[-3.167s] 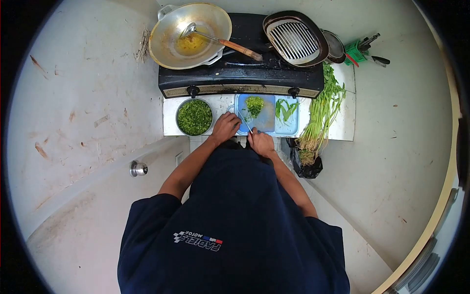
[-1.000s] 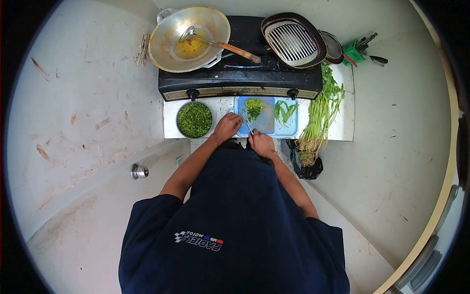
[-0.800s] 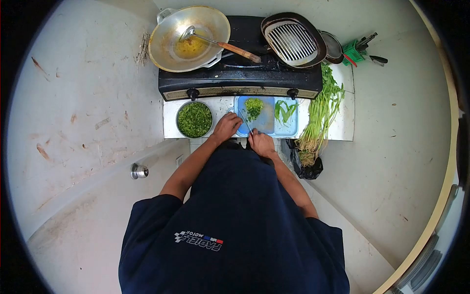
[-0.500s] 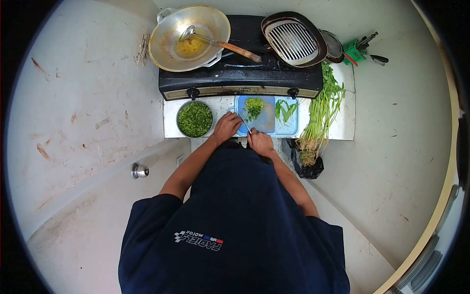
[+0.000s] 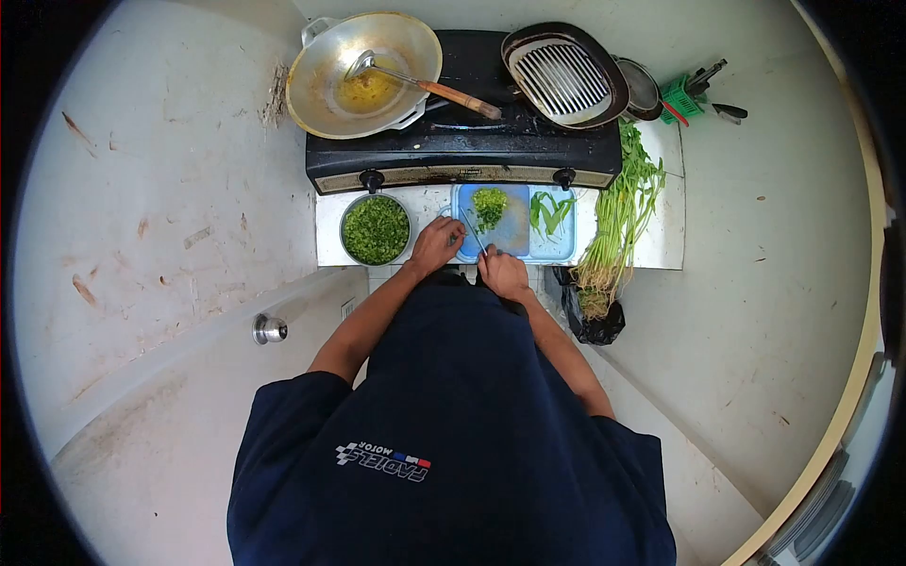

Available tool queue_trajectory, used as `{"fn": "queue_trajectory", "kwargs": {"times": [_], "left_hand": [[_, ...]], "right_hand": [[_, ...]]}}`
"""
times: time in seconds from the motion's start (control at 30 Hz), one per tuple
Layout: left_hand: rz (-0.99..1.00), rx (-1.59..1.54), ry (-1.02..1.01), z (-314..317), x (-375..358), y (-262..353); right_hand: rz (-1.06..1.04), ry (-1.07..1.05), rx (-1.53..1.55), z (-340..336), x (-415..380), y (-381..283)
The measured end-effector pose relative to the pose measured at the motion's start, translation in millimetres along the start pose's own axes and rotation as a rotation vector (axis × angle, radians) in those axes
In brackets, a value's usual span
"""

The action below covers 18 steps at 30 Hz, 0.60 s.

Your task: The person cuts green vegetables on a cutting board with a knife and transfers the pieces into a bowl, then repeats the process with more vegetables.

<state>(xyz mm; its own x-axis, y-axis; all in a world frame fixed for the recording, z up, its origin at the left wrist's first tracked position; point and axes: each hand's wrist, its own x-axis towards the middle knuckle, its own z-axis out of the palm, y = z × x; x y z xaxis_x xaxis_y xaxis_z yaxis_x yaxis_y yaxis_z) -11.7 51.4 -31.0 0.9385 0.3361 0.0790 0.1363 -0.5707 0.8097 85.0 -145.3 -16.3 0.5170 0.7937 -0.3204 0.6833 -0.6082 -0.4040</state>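
My right hand (image 5: 505,274) is wrapped round the handle of a knife (image 5: 471,229), whose blade slants up and left over the blue cutting board (image 5: 518,237). Close to the blade, my left hand (image 5: 438,241) rests at the board's left edge with its fingers curled; whatever they pinch is hidden. Finely chopped greens (image 5: 490,205) lie in a small heap just beyond the knife. A few whole green leaves (image 5: 550,214) sit on the board's right part. Left of my left hand stands a round metal pot (image 5: 410,237) full of chopped greens (image 5: 376,229).
Behind the board is a black stove (image 5: 472,156) bearing a wok (image 5: 316,75) with a ladle (image 5: 462,98) in it, and a grill pan (image 5: 566,80). A bunch of leafy stalks with roots (image 5: 618,212) lies at the right, above a black plastic bag (image 5: 599,327). A green basket (image 5: 676,97) holds utensils.
The knife blade has shifted slightly, its tip now a bit farther from me. Both hands stay in nearly the same place, and the chopped heap looks unchanged.
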Motion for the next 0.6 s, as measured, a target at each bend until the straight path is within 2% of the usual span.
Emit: {"fn": "queue_trajectory", "kwargs": {"times": [0.13, 0.23, 0.43, 0.6], "left_hand": [[-0.016, 0.053, -0.021, 0.5, -1.6, -2.6], [0.026, 0.093, -0.006, 0.4, -1.5, -3.9], [0.114, 0.139, 0.009, -2.5, -1.6, -5.5], [0.127, 0.141, 0.015, -5.8, -3.2, -1.3]], "right_hand": [[0.008, -0.049, 0.008, -11.3, -1.3, -6.7], [-0.037, 0.03, 0.018, -2.3, -1.6, -2.9], [-0.041, -0.044, -0.022, -3.1, 3.6, -7.4], [-0.057, -0.012, -0.017, 1.0, 7.1, -7.7]]}}
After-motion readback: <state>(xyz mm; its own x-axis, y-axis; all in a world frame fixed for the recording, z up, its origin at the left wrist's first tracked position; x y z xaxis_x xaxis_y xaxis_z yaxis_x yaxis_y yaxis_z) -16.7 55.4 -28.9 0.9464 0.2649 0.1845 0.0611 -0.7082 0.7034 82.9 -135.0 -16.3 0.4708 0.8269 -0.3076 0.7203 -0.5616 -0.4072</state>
